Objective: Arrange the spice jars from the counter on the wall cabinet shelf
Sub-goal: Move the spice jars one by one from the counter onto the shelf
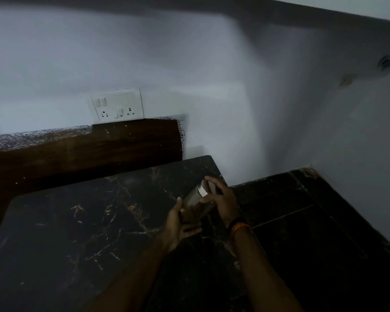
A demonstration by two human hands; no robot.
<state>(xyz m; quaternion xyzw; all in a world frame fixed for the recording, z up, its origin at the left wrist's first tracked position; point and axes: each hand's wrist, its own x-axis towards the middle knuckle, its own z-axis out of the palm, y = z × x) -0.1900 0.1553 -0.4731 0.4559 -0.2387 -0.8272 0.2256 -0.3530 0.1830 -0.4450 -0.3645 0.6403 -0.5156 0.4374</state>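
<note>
- Dim kitchen corner: I saw a dark marbled surface (81,221) against a pale wall (189,64), with a white switch-and-socket plate (117,106) above a brown wooden panel (88,149).
- My left hand (178,226) cupped the base of a tilted spice jar (195,202) above the surface's right edge, fingers curled round it.
- My right hand (221,194) gripped its silver lid end, fingers clamped.
- I could read no label; the jar was blurred.
</note>
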